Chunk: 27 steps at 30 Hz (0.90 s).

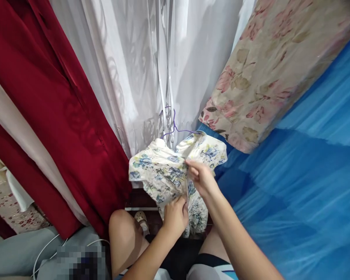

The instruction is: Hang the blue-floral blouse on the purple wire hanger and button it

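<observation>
A white blouse (163,167) with blue and yellow flowers hangs in front of me on a thin purple hanger (177,130). Its front edges meet near the middle. My right hand (200,177) pinches the front edge a little below the neckline. Lower down, my left hand (176,214) is closed on the same edge, with the thumb side up. Whether a button or other fastening lies under the fingers is too small to tell. The blouse's lower part drops behind my hands, between my knees.
White curtains (198,66) with long straps hang behind the hanger. Dark red cloth (76,116) is on the left; a beige floral cloth (259,77) and a blue sheer fabric (294,186) are on the right. Grey cushioning (23,249) with a white cable lies at lower left.
</observation>
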Available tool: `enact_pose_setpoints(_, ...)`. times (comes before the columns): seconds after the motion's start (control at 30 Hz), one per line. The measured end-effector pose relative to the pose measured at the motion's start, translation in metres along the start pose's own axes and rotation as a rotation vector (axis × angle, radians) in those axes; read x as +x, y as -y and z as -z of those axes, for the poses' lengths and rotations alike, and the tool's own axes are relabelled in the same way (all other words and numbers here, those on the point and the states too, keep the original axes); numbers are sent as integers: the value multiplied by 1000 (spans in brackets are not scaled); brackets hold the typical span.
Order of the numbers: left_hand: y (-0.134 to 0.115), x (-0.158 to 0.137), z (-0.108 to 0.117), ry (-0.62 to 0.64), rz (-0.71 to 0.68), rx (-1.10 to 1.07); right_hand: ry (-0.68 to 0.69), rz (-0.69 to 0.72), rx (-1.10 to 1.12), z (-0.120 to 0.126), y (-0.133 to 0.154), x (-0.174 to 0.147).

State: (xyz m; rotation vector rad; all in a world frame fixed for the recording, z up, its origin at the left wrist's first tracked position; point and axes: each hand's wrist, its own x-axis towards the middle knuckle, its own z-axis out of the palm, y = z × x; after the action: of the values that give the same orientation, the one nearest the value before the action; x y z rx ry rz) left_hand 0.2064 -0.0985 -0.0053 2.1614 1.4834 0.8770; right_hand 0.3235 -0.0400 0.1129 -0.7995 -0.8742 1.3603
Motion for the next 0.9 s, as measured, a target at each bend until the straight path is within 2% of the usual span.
enact_pose_setpoints(0.07,0,6,0,9,1,61,34,57,-38,-15,24,26)
enact_pose_setpoints(0.17,7,10,-5,37,30,76,48,115,-78,-35,44,51)
enact_pose_setpoints(0.27,15,8,1,63,67,49,53,157,-93,-44,50,56)
enact_pose_setpoints(0.33,14,8,21,46,69,26,58,192,-119,-45,50,51)
enact_pose_setpoints(0.4,5,17,55,-30,20,-26,70,200,-146,-44,47,42)
enact_pose_setpoints(0.5,-17,49,115,-331,-118,-175,83,197,-168,-44,43,30)
enact_pose_setpoints(0.53,-25,63,131,-411,-183,-196,84,198,-172,-44,42,27)
enact_pose_setpoints(0.57,-32,76,143,-438,-245,-172,88,201,-179,-43,41,26)
enact_pose_setpoints(0.63,-42,101,156,-426,-341,-81,91,208,-194,-41,38,25)
enact_pose_setpoints(0.73,-48,123,158,-414,-414,55,49,248,-251,-33,25,33)
enact_pose_setpoints(0.83,-39,135,167,-555,-426,55,-16,255,-346,-22,3,42)
enact_pose_setpoints(0.9,-19,140,183,-683,-359,10,-15,201,-354,-14,-11,42)
